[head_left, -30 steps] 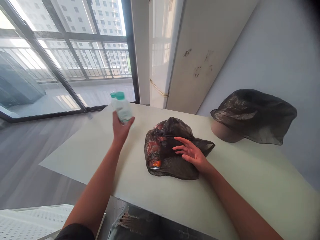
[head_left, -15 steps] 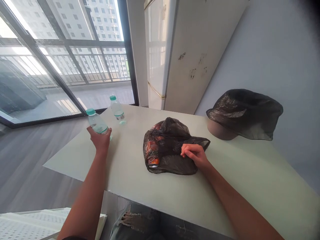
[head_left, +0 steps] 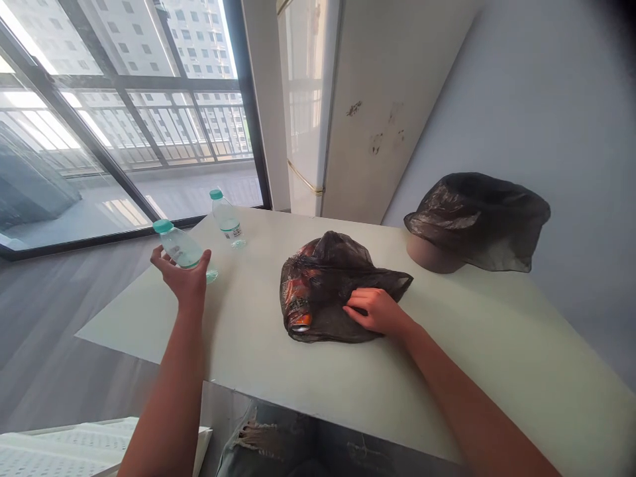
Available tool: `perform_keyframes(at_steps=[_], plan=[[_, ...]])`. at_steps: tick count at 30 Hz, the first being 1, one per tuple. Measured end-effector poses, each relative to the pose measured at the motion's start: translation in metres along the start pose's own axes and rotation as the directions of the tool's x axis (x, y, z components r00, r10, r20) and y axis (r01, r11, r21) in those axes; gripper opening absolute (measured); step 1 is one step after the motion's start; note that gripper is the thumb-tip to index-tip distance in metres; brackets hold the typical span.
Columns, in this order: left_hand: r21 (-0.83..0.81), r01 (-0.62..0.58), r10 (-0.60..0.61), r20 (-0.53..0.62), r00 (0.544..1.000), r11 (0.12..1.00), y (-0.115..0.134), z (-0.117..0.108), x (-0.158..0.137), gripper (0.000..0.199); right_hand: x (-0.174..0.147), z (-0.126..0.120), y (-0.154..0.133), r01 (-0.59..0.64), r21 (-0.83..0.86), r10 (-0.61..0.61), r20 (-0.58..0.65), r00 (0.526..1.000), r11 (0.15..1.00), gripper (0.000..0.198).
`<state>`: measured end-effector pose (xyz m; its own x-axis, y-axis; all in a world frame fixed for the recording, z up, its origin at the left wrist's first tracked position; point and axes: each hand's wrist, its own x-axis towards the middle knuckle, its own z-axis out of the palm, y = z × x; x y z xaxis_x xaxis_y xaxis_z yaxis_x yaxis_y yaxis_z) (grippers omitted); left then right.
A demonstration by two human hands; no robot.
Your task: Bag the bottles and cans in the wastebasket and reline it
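My left hand (head_left: 183, 278) is wrapped round a clear plastic bottle (head_left: 181, 246) with a green cap. The bottle leans to the left, its base close to the tabletop. Behind it a second clear bottle (head_left: 227, 222) with a green cap stands upright. A thin black plastic bag (head_left: 328, 285) lies on the table, with red and orange cans showing through it; one can's end (head_left: 301, 323) faces me. My right hand (head_left: 375, 310) is curled on the bag's right side, fingers and thumb bent against the film.
At the back right stands a round bin (head_left: 432, 255) lined with another black bag. All of this is on a pale table (head_left: 258, 331). A refrigerator (head_left: 368, 119) and a glass sliding door (head_left: 124, 146) are beyond it. A white perforated object (head_left: 64, 444) is at lower left.
The held bottle has tilted further left, and my left fingers have spread a little on it. My right hand has moved left and lower onto the bag. The view has shifted slightly.
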<state>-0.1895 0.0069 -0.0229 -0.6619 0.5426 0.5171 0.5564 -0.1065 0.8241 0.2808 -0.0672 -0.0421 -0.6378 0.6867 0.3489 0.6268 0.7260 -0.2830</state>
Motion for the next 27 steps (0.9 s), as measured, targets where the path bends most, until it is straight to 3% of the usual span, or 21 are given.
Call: perform_keyframes(at_steps=[3,6,11,18,21,24,27], plan=[[-0.01,-0.05,0.05,-0.013,0.999,0.999,0.0,0.0,-0.001,0.097,0.002,0.0,0.0,0.001,0.017,0.0,-0.091,0.996,1.0,0.016],[-0.003,-0.071,0.071,-0.025,0.997,0.997,0.002,0.0,-0.003,0.092,0.004,0.0,0.0,-0.014,0.006,0.015,-0.17,0.985,1.0,0.021],[0.039,-0.059,0.059,-0.024,0.998,0.998,0.001,-0.001,-0.002,0.088,0.006,0.0,-0.002,-0.02,-0.04,0.012,-0.171,0.985,0.999,0.032],[0.025,-0.072,0.073,-0.009,0.997,0.997,0.0,-0.001,-0.003,0.081,0.005,0.001,-0.004,-0.022,-0.015,0.019,-0.191,0.981,1.0,0.029],[0.002,-0.063,0.063,0.004,0.998,0.998,0.005,-0.003,-0.005,0.088,0.006,-0.002,-0.005,-0.016,-0.024,0.011,-0.206,0.978,1.0,0.023],[-0.02,-0.18,0.174,-0.166,0.971,0.983,0.015,-0.005,-0.008,0.074,0.006,-0.006,-0.006,0.0,-0.038,-0.009,-0.226,0.974,0.999,0.011],[0.006,-0.384,0.359,-0.367,0.858,0.923,0.024,-0.003,-0.016,0.034,0.005,-0.009,-0.008,0.024,-0.041,-0.032,-0.233,0.972,0.999,0.018]])
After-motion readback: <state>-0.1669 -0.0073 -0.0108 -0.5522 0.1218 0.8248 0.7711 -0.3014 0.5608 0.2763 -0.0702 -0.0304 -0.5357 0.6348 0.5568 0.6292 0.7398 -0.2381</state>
